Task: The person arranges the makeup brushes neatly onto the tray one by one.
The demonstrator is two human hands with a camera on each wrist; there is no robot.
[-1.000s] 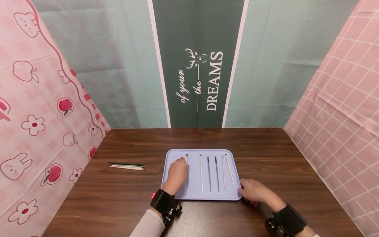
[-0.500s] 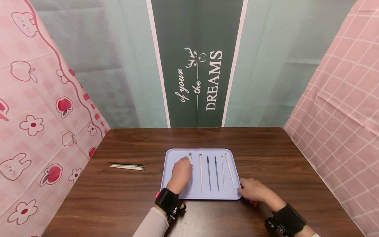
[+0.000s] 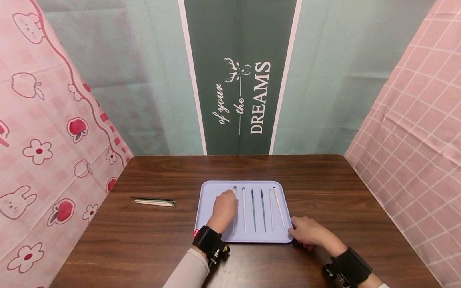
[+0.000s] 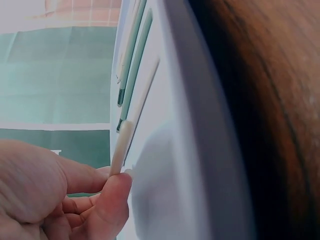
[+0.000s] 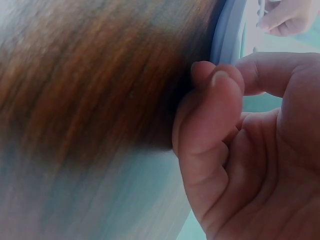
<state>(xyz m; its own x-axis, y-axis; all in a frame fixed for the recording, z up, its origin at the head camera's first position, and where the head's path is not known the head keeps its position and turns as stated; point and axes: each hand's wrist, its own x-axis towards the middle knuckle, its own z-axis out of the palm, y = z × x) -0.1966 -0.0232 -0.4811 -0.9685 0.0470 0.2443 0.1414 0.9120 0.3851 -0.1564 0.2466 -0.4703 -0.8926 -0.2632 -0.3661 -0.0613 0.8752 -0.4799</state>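
White brush (image 4: 121,147) is pinched by the left hand (image 3: 224,210), slightly left of the middle of the tray (image 3: 207,206).
I see free, smooth lilac floor at the tray's left; five slim brushes (image 3: 263,211) lie toward its right edge, and the right hand (image 3: 309,232) grips its rounded near corner.
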